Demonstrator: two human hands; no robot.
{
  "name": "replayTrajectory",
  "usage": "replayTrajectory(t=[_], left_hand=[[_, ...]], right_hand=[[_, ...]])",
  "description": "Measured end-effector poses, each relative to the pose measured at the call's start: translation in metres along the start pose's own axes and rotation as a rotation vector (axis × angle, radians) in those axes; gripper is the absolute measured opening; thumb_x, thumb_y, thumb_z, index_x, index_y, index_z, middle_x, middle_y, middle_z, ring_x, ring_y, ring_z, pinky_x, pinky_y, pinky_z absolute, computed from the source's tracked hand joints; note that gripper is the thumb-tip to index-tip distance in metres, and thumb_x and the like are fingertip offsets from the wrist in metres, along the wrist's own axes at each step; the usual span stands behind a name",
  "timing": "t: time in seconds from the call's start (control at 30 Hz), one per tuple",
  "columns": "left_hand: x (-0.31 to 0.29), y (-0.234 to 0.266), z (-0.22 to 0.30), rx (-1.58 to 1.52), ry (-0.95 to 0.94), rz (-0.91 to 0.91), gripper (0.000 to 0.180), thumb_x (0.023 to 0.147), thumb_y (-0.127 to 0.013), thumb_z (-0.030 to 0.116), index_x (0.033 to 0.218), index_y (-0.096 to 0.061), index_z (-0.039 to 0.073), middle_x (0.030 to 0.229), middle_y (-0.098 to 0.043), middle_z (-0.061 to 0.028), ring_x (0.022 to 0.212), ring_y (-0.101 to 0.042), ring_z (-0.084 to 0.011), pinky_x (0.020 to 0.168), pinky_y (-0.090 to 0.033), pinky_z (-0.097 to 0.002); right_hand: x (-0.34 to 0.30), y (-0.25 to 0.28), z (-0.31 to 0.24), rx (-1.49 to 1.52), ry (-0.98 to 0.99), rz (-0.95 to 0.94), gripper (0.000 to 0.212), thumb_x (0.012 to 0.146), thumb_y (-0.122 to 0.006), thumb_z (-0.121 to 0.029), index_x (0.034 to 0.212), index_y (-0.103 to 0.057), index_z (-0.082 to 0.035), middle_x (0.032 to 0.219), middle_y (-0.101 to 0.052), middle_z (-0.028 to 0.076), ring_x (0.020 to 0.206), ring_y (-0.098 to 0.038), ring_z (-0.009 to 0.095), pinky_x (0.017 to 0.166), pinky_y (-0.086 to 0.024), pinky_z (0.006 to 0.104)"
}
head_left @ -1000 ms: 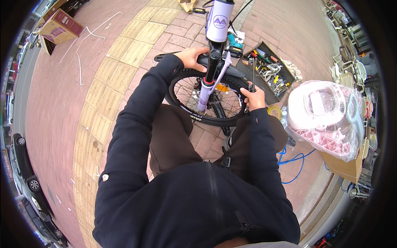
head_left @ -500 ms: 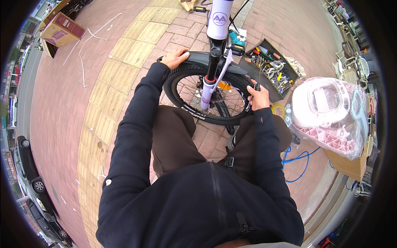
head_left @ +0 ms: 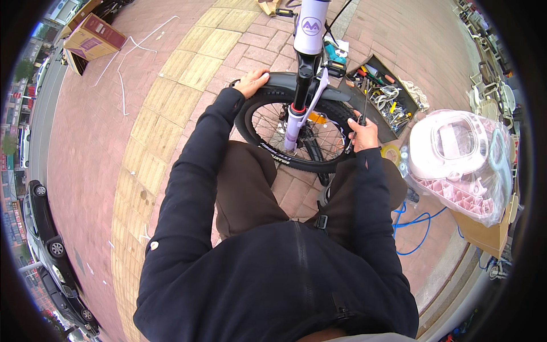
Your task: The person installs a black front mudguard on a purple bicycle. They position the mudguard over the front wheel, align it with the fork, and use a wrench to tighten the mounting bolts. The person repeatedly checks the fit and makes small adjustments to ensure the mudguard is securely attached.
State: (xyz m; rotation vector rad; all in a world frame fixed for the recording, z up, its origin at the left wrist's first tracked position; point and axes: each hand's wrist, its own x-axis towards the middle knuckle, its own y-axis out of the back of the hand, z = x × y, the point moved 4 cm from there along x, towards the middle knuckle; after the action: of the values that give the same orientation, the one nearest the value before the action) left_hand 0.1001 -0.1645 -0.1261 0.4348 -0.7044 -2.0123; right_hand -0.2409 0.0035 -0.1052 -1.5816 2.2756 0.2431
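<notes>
My left hand [head_left: 252,84] is closed over the left end of a black mudguard [head_left: 283,83] above a bicycle's front wheel. My right hand [head_left: 363,135], at the right side of the tyre, is closed round a screwdriver [head_left: 362,119] with a dark handle; its thin shaft points up, away from me. A small silver part shows below those fingers, too small to name. The black knobbly tyre [head_left: 310,167] stands between my knees. Over it rises the lilac and black suspension fork [head_left: 302,85], with a red ring on one leg, under a lilac head tube [head_left: 311,28].
An open tool tray [head_left: 393,97] full of hand tools lies beyond my right hand, near a teal power tool [head_left: 335,54]. To the right, a plastic-wrapped white and pink item [head_left: 450,142] rests on a cardboard box [head_left: 484,231]. A blue hose [head_left: 419,228] curls on the paving.
The whole view has shifted slightly, so the scene sits a little further right. Both hands keep their places on the mudguard and the screwdriver, with little visible movement.
</notes>
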Motion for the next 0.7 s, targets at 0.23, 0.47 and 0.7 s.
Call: replayTrajectory(t=[0.23,0.47,0.7], left_hand=[[0.003,0.035,0.043,0.436,0.035,-0.259,0.087,0.057,-0.083,0.031,0.131,-0.039,0.014,0.123,-0.05,-0.0125,0.117,-0.046,-0.0324,0.097,-0.032,-0.0503],[-0.016,0.038,0.042,0.52,-0.09,0.113,0.089,0.056,-0.081,0.019,0.134,-0.037,0.015,0.129,-0.043,-0.0169,0.12,-0.042,-0.0339,0.102,-0.029,-0.0478],[-0.054,0.009,0.007,-0.624,0.522,0.433,0.042,0.082,-0.064,0.019,0.118,-0.048,0.003,0.107,-0.055,-0.0086,0.087,-0.058,-0.0212,0.073,-0.05,-0.0348]], right_hand=[[-0.004,0.002,-0.008,-0.113,0.007,-0.058,0.049,0.077,-0.069,-0.009,0.123,-0.054,-0.002,0.069,-0.056,0.0,0.039,-0.045,0.006,0.033,-0.032,0.0194],[-0.014,0.004,-0.015,-0.24,0.017,-0.049,0.049,0.079,-0.067,-0.012,0.125,-0.053,-0.003,0.068,-0.058,0.0,0.039,-0.045,0.005,0.034,-0.032,0.0191],[-0.039,0.007,-0.02,-0.366,0.0,-0.053,0.043,0.081,-0.063,-0.013,0.123,-0.056,-0.003,0.065,-0.057,0.0,0.039,-0.046,0.006,0.034,-0.035,0.021]])
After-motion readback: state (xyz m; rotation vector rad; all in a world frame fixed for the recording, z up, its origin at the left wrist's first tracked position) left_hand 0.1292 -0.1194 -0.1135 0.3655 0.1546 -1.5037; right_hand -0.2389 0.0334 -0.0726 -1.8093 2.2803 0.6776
